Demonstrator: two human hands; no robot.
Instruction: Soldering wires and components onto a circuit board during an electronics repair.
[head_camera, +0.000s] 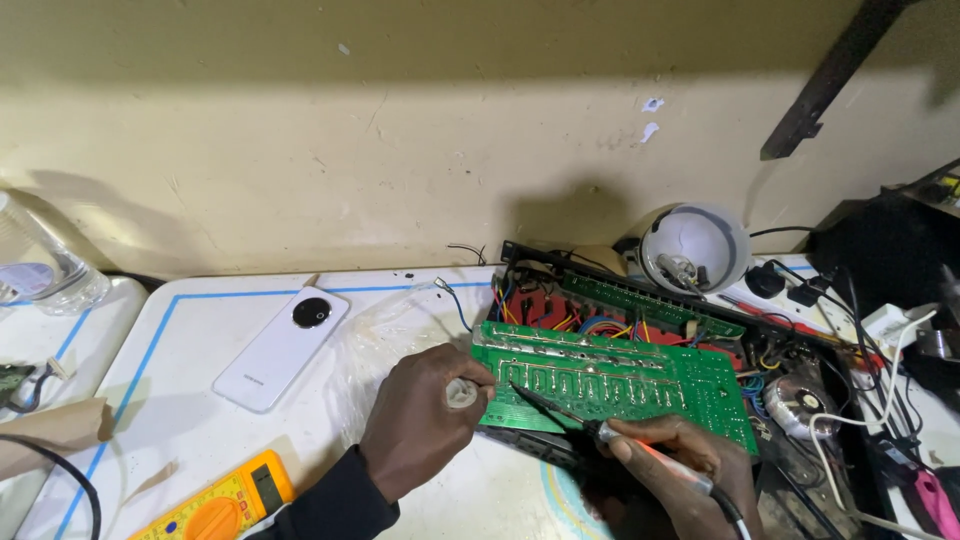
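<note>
Right now the left hand (420, 420) rests on the near left corner of the green board (620, 385), its grip curled shut around a small pale lump (461, 393) pressed against the board's edge; what the lump is cannot be told. The right hand (690, 470) has its grip closed, pen-fashion, on a soldering iron (600, 432) with an orange handle, and the dark tip lies across the board's near left part, touching its surface. The board sits tilted over an open black chassis (800, 440) full of coloured wires, with a second green board (650, 305) along the far side. On the white bench (200, 330), left of the hands, lies a white phone (282, 347) face down, and a yellow multimeter (215, 505) sits at the near edge. A clear bottle (40, 260) stands far left, and a white round lamp (695, 245) leans against the wall behind the chassis.
</note>
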